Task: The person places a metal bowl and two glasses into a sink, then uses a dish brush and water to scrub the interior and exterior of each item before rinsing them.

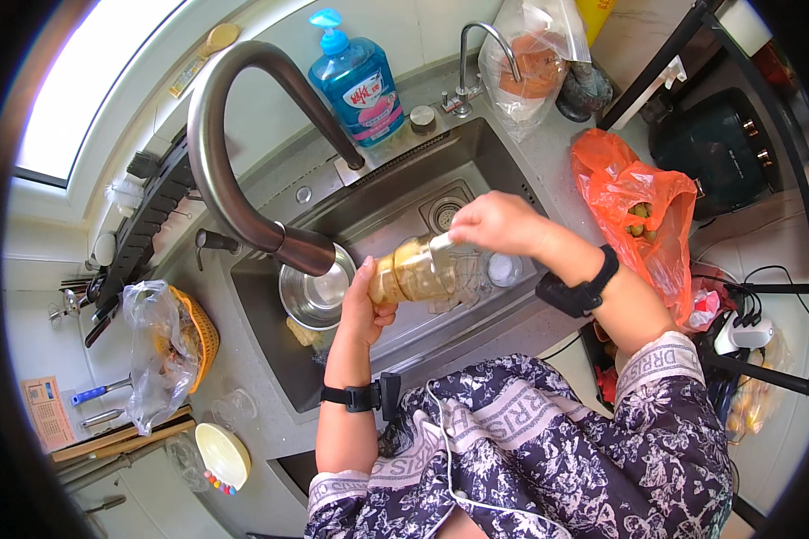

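Observation:
Over the sink (pixel 404 350), my left hand (pixel 364 306) grips the base end of a tilted amber transparent jar (pixel 418 273). My right hand (pixel 492 222) pinches a white handle or strip (pixel 441 240) at the jar's mouth; its other end is hard to make out. Something yellowish shows inside the jar. Left of the jar, a stainless steel bowl (pixel 313 290) sits in the sink beside a yellowish sponge (pixel 302 332). Beyond the jar's mouth lie a crumpled cloth or net (pixel 468 276) and a round clear lidded item (pixel 504 269).
A large curved faucet (pixel 209 155) arches over the sink's left part. Behind stand a blue dish soap bottle (pixel 361 87) and a small chrome tap (pixel 464 74). A red plastic bag (pixel 637 209) lies right, an orange basket (pixel 202 337) and a pale yellow bowl (pixel 222 451) left.

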### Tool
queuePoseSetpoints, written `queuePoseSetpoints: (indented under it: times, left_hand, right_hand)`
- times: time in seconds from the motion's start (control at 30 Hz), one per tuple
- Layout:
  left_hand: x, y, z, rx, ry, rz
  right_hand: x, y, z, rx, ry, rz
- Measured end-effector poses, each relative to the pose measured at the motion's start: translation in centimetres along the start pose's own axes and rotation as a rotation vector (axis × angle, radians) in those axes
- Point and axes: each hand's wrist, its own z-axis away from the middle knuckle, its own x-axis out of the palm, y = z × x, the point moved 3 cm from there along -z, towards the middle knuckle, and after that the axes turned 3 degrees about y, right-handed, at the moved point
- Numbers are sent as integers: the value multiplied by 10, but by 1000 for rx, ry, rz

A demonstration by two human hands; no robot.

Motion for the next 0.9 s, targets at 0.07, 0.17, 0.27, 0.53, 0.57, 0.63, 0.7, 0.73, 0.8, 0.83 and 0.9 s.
queuePoseSetpoints:
  times: [0.07, 0.17, 0.27, 0.53, 0.57, 0.63, 0.7, 0.73, 0.8, 0.83, 0.9]
  left_hand:
    - [-1, 5, 0, 34, 7, 13]
    - [-10, 9, 3, 79, 83, -11]
    - [-15, 5, 6, 102, 75, -38]
    - [-11, 12, 8, 200, 99, -67]
    - [-15, 11, 8, 188, 114, -74]
    - [-15, 8, 10, 181, 118, -74]
    - [-10, 11, 13, 206, 98, -51]
    - [-8, 13, 12, 206, 67, -33]
    - [-10, 15, 10, 213, 81, -25]
    - [-11, 15, 9, 215, 89, -19]
    - [-14, 9, 7, 191, 104, -47]
  right_hand:
    - [2, 13, 4, 94, -38, 209]
    - [14, 6, 23, 4, -275, 240]
    - [-4, -2, 26, 13, -233, -94]
    - [6, -4, 41, 2, -164, 224]
    - [0, -16, 43, -23, -169, 138]
    - [-18, -18, 35, 97, -27, -10]
    - [-20, -3, 24, 174, 112, 61]
    - [-12, 7, 22, 177, 112, 179]
    - [3, 17, 25, 88, -10, 304]
    - [10, 11, 33, 0, -132, 312]
    - [-1, -7, 38, -15, -243, 99]
